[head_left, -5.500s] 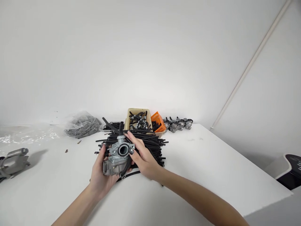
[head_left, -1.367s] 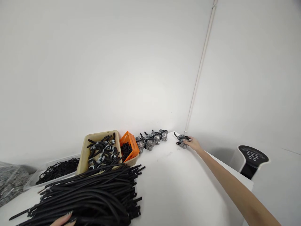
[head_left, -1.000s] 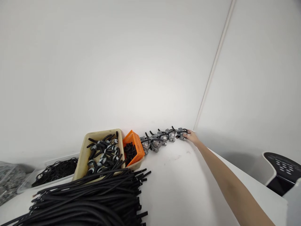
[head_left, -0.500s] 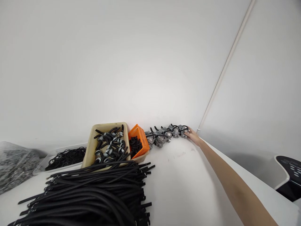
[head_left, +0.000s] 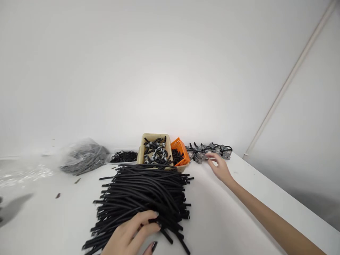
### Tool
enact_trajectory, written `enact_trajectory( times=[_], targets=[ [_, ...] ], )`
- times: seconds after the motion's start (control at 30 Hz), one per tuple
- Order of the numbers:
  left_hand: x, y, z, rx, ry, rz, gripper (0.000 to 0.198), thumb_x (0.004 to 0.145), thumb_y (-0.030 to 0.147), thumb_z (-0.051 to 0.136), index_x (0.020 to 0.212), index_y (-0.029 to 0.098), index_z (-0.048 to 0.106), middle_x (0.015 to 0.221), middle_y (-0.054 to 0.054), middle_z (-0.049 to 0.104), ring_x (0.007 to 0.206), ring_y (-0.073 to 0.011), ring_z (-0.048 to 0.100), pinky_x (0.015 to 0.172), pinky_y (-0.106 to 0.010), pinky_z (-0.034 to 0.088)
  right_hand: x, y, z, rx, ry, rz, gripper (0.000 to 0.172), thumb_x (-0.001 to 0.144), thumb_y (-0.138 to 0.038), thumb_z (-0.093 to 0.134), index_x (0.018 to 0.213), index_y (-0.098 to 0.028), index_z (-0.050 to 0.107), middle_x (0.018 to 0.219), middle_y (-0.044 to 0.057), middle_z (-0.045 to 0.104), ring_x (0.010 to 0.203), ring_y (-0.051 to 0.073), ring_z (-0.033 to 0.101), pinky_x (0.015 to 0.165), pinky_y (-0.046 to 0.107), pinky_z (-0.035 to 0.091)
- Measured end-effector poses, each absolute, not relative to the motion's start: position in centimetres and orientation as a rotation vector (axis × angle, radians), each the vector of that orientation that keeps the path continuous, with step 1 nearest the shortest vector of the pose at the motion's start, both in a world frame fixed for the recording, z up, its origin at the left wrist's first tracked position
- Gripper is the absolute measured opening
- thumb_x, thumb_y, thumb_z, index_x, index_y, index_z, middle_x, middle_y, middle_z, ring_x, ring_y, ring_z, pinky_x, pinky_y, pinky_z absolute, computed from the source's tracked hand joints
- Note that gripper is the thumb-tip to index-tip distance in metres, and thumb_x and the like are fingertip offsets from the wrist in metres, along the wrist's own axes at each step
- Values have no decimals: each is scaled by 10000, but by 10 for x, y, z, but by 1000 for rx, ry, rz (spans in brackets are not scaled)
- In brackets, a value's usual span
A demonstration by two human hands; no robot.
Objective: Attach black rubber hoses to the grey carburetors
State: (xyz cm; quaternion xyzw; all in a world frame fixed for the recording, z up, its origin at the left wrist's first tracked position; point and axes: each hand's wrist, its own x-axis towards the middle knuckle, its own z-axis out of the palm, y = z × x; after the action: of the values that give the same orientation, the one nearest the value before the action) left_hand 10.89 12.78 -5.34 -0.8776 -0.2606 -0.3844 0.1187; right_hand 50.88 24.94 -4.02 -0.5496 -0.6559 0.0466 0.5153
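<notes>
My left hand (head_left: 134,232) has come in at the bottom, over the front of a thick pile of black rubber hoses (head_left: 140,191). Its fingers are apart and bent, touching the hoses, and no hose is plainly gripped. My right hand (head_left: 219,168) reaches toward the wall at the right, thumb and fingers parted with nothing visible between them. Just beyond its fingertips stands a row of grey metal parts (head_left: 199,157) with short black hoses attached. The fingertips lie close to these parts; I cannot tell whether they touch.
Behind the pile stands a cream tray (head_left: 140,152) of hose pieces with metal clamps. Beside it an orange basket (head_left: 183,148) holds short black pieces. Left of them are black rings (head_left: 124,156) in a clear tray and a plastic bag (head_left: 85,157) of grey parts. The wall runs behind.
My view has swung left. My right hand has drawn back from the far right end of the metal parts, and my left hand has appeared over the hoses.
</notes>
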Motion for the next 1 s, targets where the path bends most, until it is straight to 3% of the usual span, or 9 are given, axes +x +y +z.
enact_trajectory(
  times=[0.07,0.13,0.23,0.33,0.4,0.5,0.63,0.9,1.0],
  targets=[
    [112,124,-49,-2639,-749,-1161,261,948,206,355,1085,217,577,1127,-59,583,1006,-128,593,785,-182,519,460,248,-23,-1231,-1765,115,189,822,-260,520,930,-202,664,1010,67,669,992,212,600,902,355,469],
    [114,122,-46,-2703,-777,-1197,258,936,165,352,1090,206,555,1123,-72,569,1011,-138,583,787,-212,516,412,255,-5,-1219,-2056,-59,255,885,-202,419,996,-179,648,1027,73,668,1000,185,598,920,325,450],
    [115,121,-45,-2765,-784,-1258,240,915,118,368,1073,193,532,1089,-80,562,945,-145,589,731,-234,507,350,281,15,-1231,-2199,-77,241,899,-201,454,1044,-184,645,1032,51,676,978,162,606,924,283,434],
    [113,124,-45,-2768,-743,-1314,229,897,98,373,1054,181,518,1052,-84,563,885,-152,591,688,-250,497,303,316,20,-1323,-2280,-110,242,876,-217,537,1086,-149,636,1122,100,647,1082,212,571,972,325,400],
    [111,126,-47,-2746,-723,-1318,219,891,95,379,1043,176,514,1036,-85,567,874,-164,592,677,-263,496,284,336,17,-1446,-2284,-127,225,848,-177,576,1053,-102,633,1087,143,643,1048,241,582,939,363,417],
    [111,128,-49,-2713,-707,-1308,210,881,96,392,1038,174,507,1024,-83,576,856,-178,597,663,-280,500,272,353,9,-1604,-2245,-134,204,874,-162,557,1058,-83,596,1016,113,642,948,206,607,858,361,458],
    [114,126,-51,-2711,-680,-1297,201,870,112,394,1029,177,499,1007,-71,584,792,-172,598,615,-281,493,280,358,-1,-1696,-2173,-179,173,905,-186,521,1027,-87,594,1062,105,607,957,191,586,875,368,444],
    [115,126,-52,-2699,-742,-1307,188,841,147,413,997,204,501,1022,-36,587,750,-148,598,579,-249,474,279,361,-9,-1608,-2109,-145,187,869,-235,508,809,-118,641,926,113,632,873,201,592,796,310,425],
    [112,128,-52,-2670,-789,-1341,184,827,164,419,983,212,504,1023,-20,589,763,-131,607,575,-222,467,278,354,1,-1491,-2036,-102,191,853,-233,486,830,-121,639,902,117,644,858,211,599,794,308,430]
  ],
)
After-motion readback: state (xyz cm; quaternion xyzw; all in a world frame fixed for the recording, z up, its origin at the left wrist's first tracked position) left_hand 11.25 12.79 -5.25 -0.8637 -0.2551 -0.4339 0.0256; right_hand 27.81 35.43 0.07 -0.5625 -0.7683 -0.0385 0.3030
